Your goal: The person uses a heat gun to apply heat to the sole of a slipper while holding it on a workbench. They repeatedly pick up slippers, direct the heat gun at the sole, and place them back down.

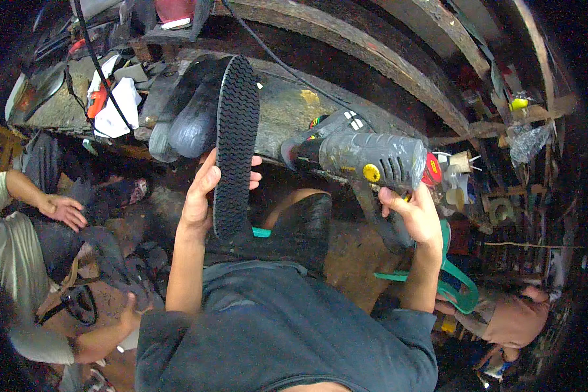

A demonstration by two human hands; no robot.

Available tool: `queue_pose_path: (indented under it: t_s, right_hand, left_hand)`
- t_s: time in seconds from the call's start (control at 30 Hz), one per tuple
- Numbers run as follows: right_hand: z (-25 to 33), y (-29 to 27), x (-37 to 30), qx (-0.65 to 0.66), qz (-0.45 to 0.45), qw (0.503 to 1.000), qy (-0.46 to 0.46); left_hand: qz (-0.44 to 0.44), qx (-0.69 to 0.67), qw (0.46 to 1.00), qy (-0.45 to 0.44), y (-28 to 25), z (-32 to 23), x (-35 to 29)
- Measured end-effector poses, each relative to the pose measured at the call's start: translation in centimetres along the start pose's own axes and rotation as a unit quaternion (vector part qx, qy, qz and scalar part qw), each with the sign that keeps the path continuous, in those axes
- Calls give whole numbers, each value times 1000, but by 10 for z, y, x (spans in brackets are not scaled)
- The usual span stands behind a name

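Note:
My left hand (200,195) holds a black shoe sole (235,144) upright, thumb on the near side and fingertips showing past the far edge. The sole's zigzag tread faces right. My right hand (417,217) is closed round the handle of a grey heat gun (372,157), which lies level with its dark front end pointing left at the tread. A gap separates the heat gun from the sole. Just behind the sole, a dark rounded shoe last or shoe (196,127) sits on the workbench (274,127), partly hidden.
White sheets (119,108) and an orange object (98,99) lie at the bench's left. A dark cable (287,72) crosses above. On the left sits a person (19,235) with both hands showing; another person (513,317) is at right. Green plastic chair parts (460,294) stand beside my right arm.

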State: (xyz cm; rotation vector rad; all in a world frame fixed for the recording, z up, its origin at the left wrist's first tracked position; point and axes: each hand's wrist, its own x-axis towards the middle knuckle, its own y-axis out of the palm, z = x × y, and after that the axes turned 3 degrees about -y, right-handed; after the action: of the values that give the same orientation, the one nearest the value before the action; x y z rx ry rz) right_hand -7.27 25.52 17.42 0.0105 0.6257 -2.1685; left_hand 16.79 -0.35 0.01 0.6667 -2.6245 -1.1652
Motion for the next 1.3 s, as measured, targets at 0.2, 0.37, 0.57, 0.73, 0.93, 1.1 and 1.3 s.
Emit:
queue_pose_path:
  t_s: [0.2,0.37,0.57,0.73,0.93,1.1,1.3]
  right_hand:
    - [16,-4,-14,-76,9,996,35]
    - [13,-11,-20,-95,-25,995,18]
    - [-4,-21,-14,-87,-73,993,0]
    - [-13,-27,-9,-83,-98,992,-8]
    - [-22,-23,-5,-56,-126,990,-24]
    - [-27,-17,-11,-1,-103,994,-27]
    - [-31,-13,-12,18,-106,994,-34]
  left_hand:
    - [-4,4,1000,-3,-4,1,2]
    - [-20,38,999,1,-2,7,4]
    - [-60,99,993,-14,-2,16,9]
    - [-71,122,990,-19,5,17,10]
    - [-86,204,975,-26,19,9,20]
    - [-87,203,975,-32,32,8,28]
    - [-82,217,972,-35,40,7,34]
